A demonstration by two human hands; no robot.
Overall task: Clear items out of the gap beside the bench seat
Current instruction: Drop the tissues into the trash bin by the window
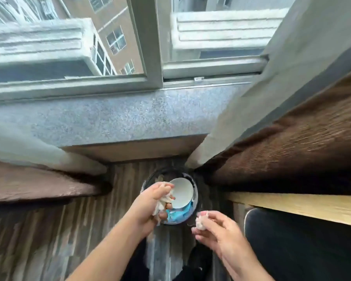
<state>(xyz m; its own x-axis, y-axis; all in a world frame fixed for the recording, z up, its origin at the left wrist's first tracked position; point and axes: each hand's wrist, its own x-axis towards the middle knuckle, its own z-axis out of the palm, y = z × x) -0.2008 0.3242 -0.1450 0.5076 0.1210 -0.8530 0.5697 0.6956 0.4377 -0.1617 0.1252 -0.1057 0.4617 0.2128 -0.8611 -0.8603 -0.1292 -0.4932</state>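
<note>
A round dark waste bin (194,184) stands on the floor under the window sill. It holds a white paper bowl (181,192) and blue wrapping (180,216). My left hand (150,203) hovers over the bin's left rim and grips a crumpled white tissue (161,203). Just right of the bin, my right hand (217,230) pinches a second wad of tissue (201,221). The bench seat (304,246) with its dark cushion and pale wooden edge (292,205) lies at the right.
Brown curtains hang at the left (39,183) and right (292,142), with a grey lining (241,114) beside the right one. A speckled stone sill (120,116) runs below the window. The floor (49,230) is striped wood.
</note>
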